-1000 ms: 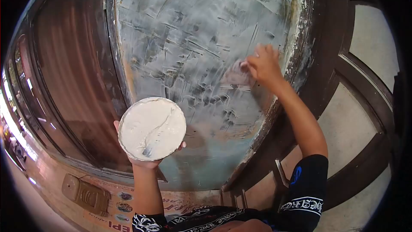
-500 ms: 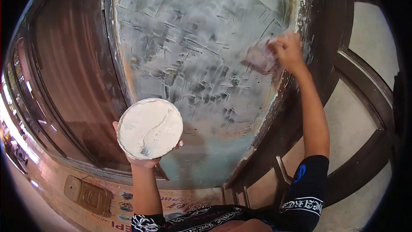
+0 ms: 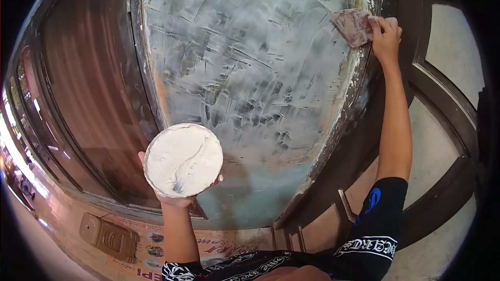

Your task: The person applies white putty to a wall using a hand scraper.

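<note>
My left hand (image 3: 177, 199) supports a round tub of white putty (image 3: 183, 160) from beneath, with fingers wrapped around its sides. The putty nearly fills the tub and has a groove and a dark spot near the lower edge. In my right hand (image 3: 386, 34) is a flat putty spreader (image 3: 354, 27), smeared with whitish filler. The spreader lies against the upper right edge of a grey-green panel (image 3: 250, 67), beside its chipped frame. Streaky pale filler covers most of this panel, with dark gouges and patches showing through.
A brown wooden panel (image 3: 88, 88) stands at left. Dark framing with pale panels (image 3: 437, 130) is on the right. On the floor lie a brown plastic object (image 3: 109, 235) and a printed banner (image 3: 208, 244).
My right hand has moved up and to the right with the spreader, from the panel's right side to its upper right edge. The left hand and tub are almost unmoved.
</note>
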